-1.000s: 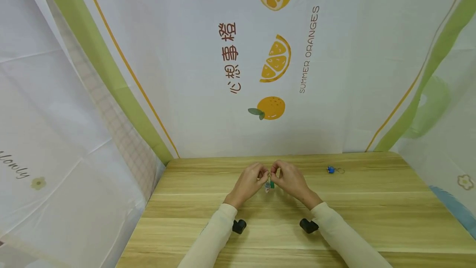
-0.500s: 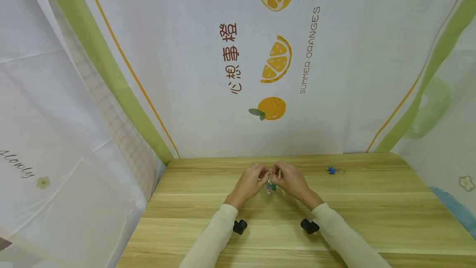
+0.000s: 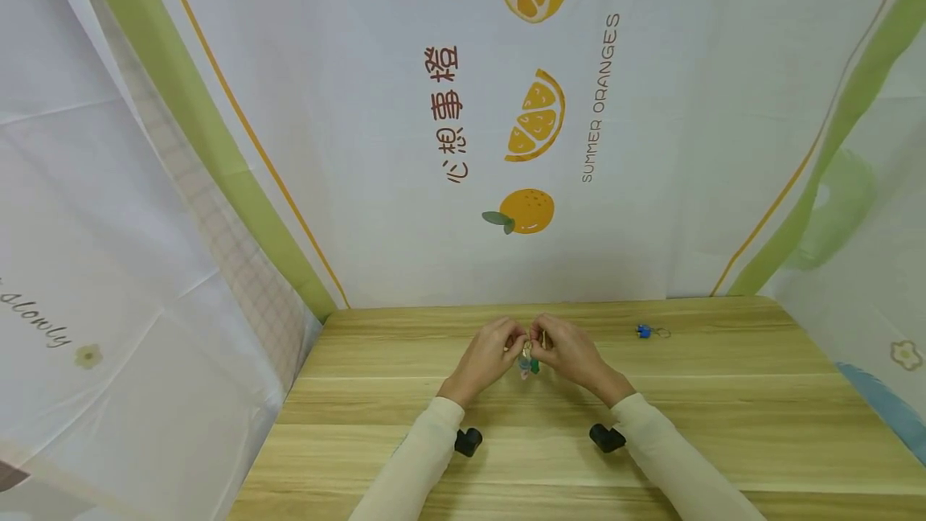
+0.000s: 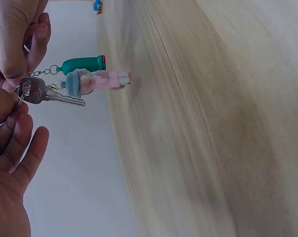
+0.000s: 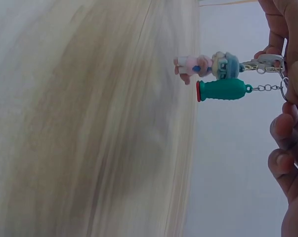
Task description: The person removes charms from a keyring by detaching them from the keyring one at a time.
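Note:
Both hands meet above the table, fingertips close together. In the head view my left hand (image 3: 486, 356) pinches a metal key ring (image 4: 23, 93) that carries a silver key (image 4: 37, 90). A small figurine charm (image 4: 97, 82) with a blue hat and pink body hangs beside the key. My right hand (image 3: 570, 352) pinches a thin split ring (image 5: 284, 89), from which a green bottle-shaped charm (image 5: 223, 89) with a red end hangs on a short chain. Fingertips partly hide both rings, so I cannot tell whether they are linked.
A blue charm with a ring (image 3: 644, 331) lies toward the back right of the wooden table (image 3: 535, 457). Black wrist mounts (image 3: 469, 441) stick out by both sleeves. Behind the table hangs a white cloth (image 3: 376, 183) printed with oranges.
Both hands have shifted very slightly right while keeping their pinch. The figurine and green charm have swung and turned a little beneath the fingers. The blue charm lies where it was.

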The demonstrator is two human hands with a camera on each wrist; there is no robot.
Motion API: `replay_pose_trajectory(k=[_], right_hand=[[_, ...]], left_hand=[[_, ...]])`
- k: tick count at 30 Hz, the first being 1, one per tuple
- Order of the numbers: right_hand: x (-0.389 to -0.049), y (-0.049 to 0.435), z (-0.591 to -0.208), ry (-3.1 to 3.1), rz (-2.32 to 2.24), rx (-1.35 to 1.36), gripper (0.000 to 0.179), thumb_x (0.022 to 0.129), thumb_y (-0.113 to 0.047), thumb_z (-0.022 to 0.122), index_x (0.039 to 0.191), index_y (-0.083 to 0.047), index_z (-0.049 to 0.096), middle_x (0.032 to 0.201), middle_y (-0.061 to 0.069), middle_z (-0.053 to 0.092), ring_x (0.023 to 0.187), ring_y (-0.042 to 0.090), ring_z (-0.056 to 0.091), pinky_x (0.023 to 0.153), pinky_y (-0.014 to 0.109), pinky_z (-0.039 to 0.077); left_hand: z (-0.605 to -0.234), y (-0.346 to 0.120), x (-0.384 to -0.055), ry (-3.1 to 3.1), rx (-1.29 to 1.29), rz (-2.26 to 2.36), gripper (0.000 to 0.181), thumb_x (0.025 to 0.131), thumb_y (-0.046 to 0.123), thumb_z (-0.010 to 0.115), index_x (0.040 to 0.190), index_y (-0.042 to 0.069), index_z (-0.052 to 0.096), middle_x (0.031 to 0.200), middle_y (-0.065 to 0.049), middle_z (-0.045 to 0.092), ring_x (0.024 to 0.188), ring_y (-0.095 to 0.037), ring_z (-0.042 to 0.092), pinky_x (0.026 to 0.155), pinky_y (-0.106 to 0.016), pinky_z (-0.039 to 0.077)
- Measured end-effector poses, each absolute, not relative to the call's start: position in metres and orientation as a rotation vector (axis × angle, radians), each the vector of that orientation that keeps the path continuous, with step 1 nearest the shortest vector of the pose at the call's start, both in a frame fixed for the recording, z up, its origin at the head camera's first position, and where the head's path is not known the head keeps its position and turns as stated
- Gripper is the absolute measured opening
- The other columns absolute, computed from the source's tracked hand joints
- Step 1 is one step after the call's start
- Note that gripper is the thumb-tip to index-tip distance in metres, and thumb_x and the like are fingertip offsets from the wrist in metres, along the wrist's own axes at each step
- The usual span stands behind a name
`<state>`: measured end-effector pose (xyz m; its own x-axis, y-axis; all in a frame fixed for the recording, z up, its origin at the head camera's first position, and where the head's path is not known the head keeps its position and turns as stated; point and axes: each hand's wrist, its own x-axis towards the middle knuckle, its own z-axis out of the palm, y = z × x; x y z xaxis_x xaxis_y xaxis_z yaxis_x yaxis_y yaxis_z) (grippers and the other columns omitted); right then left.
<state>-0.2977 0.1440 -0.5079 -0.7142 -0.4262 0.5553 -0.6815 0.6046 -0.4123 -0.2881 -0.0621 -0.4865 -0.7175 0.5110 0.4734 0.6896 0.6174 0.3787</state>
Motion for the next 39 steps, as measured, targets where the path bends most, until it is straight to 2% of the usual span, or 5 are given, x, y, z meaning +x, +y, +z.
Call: replay_pose_trajectory(k=[5,14,25,39], right_hand=[[-0.2988,0.1466,-0.5078,-2.414,0.852,0.944,0.022,0.09,0.0,0.073,0.091,-0.017,0.06,0.081,-0.009,0.056,0.068,-0.002,0.047,0.058,0.019,0.044],[-0.2997,0.1509,-0.5072,-2.447,0.891,0.984,0.016,0.098,-0.002,0.069,0.097,-0.016,0.063,0.085,-0.008,0.059,0.07,-0.003,0.047,0.059,0.02,0.046],[-0.3001,0.152,-0.5083,-2.447,0.943,1.008,0.017,0.095,0.0,0.069,0.095,-0.015,0.06,0.084,-0.008,0.056,0.071,-0.002,0.045,0.06,0.02,0.045],[-0.2984,0.1495,-0.5099,-2.409,1.314,0.93,0.012,0.101,0.0,0.068,0.105,-0.01,0.065,0.095,0.001,0.067,0.069,0.001,0.057,0.059,0.023,0.051]], left_hand=[[-0.4866,-0.0614,-0.2879,-2.525,-0.975,-0.8,0.008,0.106,0.011,0.067,0.108,0.007,0.073,0.103,-0.004,0.073,0.088,-0.012,0.068,0.076,-0.019,0.057],[-0.4877,-0.0623,-0.2879,-2.544,-0.942,-0.808,0.01,0.107,0.014,0.066,0.11,0.008,0.073,0.101,-0.002,0.072,0.086,-0.01,0.066,0.073,-0.018,0.055],[-0.4857,-0.0605,-0.2887,-2.566,-0.954,-0.792,0.012,0.108,0.015,0.065,0.11,0.007,0.074,0.104,-0.004,0.073,0.089,-0.013,0.067,0.074,-0.018,0.056],[-0.4855,-0.065,-0.289,-2.465,-1.013,-0.823,0.012,0.109,0.012,0.063,0.11,0.005,0.072,0.1,-0.004,0.071,0.082,-0.01,0.065,0.07,-0.017,0.054]])
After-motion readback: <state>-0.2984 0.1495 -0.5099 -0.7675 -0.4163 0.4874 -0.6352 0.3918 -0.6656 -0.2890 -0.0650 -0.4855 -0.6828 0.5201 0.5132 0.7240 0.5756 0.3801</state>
